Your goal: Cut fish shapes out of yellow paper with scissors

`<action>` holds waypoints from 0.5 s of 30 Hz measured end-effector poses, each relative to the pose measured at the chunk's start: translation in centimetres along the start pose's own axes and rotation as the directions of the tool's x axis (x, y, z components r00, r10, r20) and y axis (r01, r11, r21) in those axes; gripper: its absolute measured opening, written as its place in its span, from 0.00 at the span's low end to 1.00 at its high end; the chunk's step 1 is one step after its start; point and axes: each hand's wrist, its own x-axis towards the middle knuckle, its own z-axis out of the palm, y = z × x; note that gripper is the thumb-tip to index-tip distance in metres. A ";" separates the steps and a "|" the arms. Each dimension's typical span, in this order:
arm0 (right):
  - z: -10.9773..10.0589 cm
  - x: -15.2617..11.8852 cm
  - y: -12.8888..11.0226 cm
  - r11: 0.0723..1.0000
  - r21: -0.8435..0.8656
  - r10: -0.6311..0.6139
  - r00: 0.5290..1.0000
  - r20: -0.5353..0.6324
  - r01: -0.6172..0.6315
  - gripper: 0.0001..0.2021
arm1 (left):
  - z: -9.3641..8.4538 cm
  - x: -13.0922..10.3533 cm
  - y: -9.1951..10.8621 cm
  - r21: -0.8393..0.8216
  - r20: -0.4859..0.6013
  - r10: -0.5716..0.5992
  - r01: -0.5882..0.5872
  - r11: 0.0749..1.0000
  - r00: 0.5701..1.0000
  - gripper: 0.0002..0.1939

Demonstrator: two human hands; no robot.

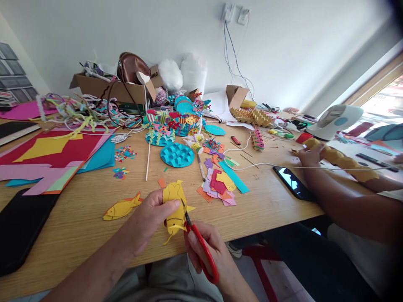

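Observation:
Yellow paper (pixel 175 212) with a fish outline drawn on it is pinched in my left hand (pixel 153 216), thumb on top. My right hand (pixel 209 247) is closed around the red handles of the scissors (pixel 204 251). Their dark blades meet the right edge of the yellow paper, and a thin strip curls off near its lower end. A cut-out yellow fish (pixel 121 208) with orange at its edge lies on the wooden table (pixel 103 239), left of my left hand. Paper scraps (pixel 220 184) in pink, red, orange and yellow are piled beyond my right hand.
Blue round pieces (pixel 177 154), a stick (pixel 147 161) and glue bottles (pixel 194 145) lie ahead. Coloured sheets (pixel 72 147) and a black device (pixel 19 226) are at left. At right, another person's hand (pixel 310 155) holds a yellow-brown paper strip (pixel 343 161) beside a phone (pixel 292 183).

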 end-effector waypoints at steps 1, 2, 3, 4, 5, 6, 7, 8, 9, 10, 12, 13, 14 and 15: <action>0.0 0.0 0.0 1.000 0.002 0.002 1.000 -0.001 -0.002 0.28 | 0.0 0.0 0.0 -0.001 -0.007 0.003 -0.003 1.000 1.000 0.09; 0.1 0.0 0.1 1.000 0.005 0.005 1.000 -0.001 -0.005 0.28 | 0.1 0.0 0.1 -0.002 -0.015 0.004 -0.004 1.000 1.000 0.09; 0.1 0.1 0.1 1.000 0.008 0.004 1.000 -0.001 -0.004 0.28 | 0.1 0.0 0.1 -0.006 -0.022 0.005 -0.005 1.000 1.000 0.09; 0.1 0.1 0.2 1.000 0.012 0.001 1.000 -0.003 -0.001 0.28 | 0.2 0.0 0.1 -0.011 -0.024 0.007 -0.007 1.000 1.000 0.09; 0.1 0.1 0.2 1.000 0.017 -0.003 1.000 -0.001 0.003 0.28 | 0.2 0.0 0.1 -0.015 -0.022 0.010 -0.010 1.000 1.000 0.08; 0.2 0.1 0.2 1.000 0.024 -0.008 1.000 0.000 0.008 0.28 | 0.3 0.0 0.1 -0.018 -0.016 0.010 -0.011 1.000 1.000 0.08; 0.2 0.1 0.2 1.000 0.028 -0.014 1.000 0.003 0.014 0.28 | 0.3 -0.1 0.1 -0.021 -0.007 0.011 -0.011 1.000 1.000 0.08; 0.1 0.1 0.2 0.999 0.033 -0.019 1.000 0.008 0.019 0.28 | 0.4 -0.1 0.1 -0.023 0.002 0.010 -0.010 1.000 1.000 0.08; 0.1 0.1 0.2 0.999 0.032 -0.025 1.000 0.008 0.025 0.28 | 0.4 -0.1 0.0 -0.026 0.008 0.007 -0.007 1.000 1.000 0.08; 0.1 0.1 0.2 0.999 0.028 -0.031 0.999 0.007 0.031 0.28 | 0.5 -0.1 0.0 -0.029 0.013 0.005 -0.005 1.000 1.000 0.08; 0.0 0.0 0.2 0.999 0.013 -0.038 0.999 -0.004 0.038 0.28 | 0.5 -0.2 -0.1 -0.037 0.019 0.007 -0.007 0.999 1.000 0.08; 0.0 0.0 0.1 0.999 0.006 -0.039 0.999 -0.008 0.039 0.28 | 0.5 -0.2 -0.1 -0.039 0.022 0.008 -0.008 0.999 1.000 0.08; 0.0 0.0 0.1 0.999 0.000 -0.036 0.999 -0.012 0.036 0.28 | 0.5 -0.2 -0.1 -0.040 0.023 0.007 -0.006 0.999 1.000 0.08; 0.0 0.0 0.1 1.000 -0.006 -0.031 0.999 -0.015 0.031 0.28 | 0.5 -0.2 -0.1 -0.039 0.025 0.004 -0.003 0.999 1.000 0.08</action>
